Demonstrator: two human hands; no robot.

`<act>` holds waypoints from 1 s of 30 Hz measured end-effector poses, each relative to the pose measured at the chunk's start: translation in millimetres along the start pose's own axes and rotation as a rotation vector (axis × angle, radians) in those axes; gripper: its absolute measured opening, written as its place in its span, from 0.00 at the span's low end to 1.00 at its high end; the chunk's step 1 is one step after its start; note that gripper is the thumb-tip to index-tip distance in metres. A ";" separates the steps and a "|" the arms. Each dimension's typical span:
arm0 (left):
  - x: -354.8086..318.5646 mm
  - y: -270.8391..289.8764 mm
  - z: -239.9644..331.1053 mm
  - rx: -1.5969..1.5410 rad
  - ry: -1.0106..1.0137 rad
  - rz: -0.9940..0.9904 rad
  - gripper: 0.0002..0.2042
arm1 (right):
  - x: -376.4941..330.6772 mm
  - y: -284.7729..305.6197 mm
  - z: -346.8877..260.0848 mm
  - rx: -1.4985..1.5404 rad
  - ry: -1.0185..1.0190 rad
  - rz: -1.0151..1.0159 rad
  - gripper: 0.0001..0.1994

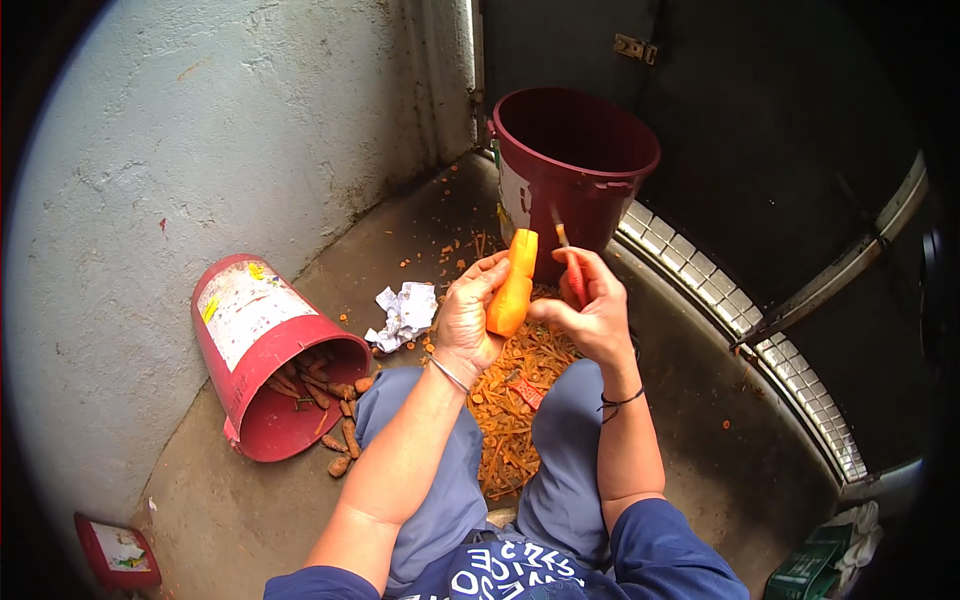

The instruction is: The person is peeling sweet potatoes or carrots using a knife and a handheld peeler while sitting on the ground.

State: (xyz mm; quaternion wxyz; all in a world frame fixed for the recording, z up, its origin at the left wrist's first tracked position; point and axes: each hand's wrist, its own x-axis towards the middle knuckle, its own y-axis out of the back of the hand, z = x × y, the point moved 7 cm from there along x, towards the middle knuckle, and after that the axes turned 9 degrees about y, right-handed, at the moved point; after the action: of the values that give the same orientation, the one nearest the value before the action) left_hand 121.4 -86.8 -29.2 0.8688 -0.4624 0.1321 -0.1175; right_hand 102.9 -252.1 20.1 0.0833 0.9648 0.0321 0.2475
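Concrete floor [690, 440] by a pale wall: the carrot [512, 285] stands nearly upright, gripped low by the left hand [468, 318]; the right hand [590, 305], just beside it, is closed on a red peeler [573, 270]; peelings [510, 400] below, 2 buckets [570, 150] near

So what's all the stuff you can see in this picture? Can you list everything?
Peeled carrot: one, bright orange, held upright in the left hand.
Peeler: one, red handle, in the right hand.
Upright bucket: one, dark red, on the floor ahead of the hands.
Tipped bucket: one, red, lying on its side at the left.
Unpeeled carrots: several, brownish, spilling from the tipped bucket.
Peelings: a pile, orange, on the floor between the knees.
Crumpled paper: one, white, on the floor.
Left hand: one, bangle on the wrist.
Right hand: one, dark cord on the wrist.
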 end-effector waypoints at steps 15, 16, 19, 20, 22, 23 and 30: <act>0.9 -7.0 -27.3 -0.047 0.244 -0.063 0.17 | -9.6 68.0 4.8 0.154 0.156 0.607 0.09; 1.5 -5.6 -28.0 -0.097 0.249 -0.059 0.16 | -7.9 64.3 7.1 0.225 0.111 0.565 0.10; 5.5 1.1 -30.5 -0.174 0.239 -0.012 0.16 | -3.2 58.3 7.4 0.235 0.108 0.412 0.12; 5.9 1.2 -30.9 -0.173 0.239 -0.013 0.16 | -1.0 52.6 9.1 0.258 0.083 0.302 0.14; 5.4 3.7 -30.9 -0.249 0.244 0.025 0.15 | -1.4 43.1 10.5 0.242 0.053 0.130 0.15; 5.3 3.5 -31.4 -0.248 0.245 0.024 0.15 | -2.9 38.3 8.7 0.184 0.046 0.066 0.15; 2.7 14.5 -23.5 -0.309 0.173 0.098 0.16 | -7.2 -1.3 -20.3 -0.323 0.225 -0.337 0.19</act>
State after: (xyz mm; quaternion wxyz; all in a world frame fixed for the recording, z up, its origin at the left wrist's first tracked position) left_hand 117.2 -97.9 -54.2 0.7774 -0.5717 0.2455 -0.0926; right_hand 86.8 -248.7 33.9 0.2720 0.8864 0.1614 0.3380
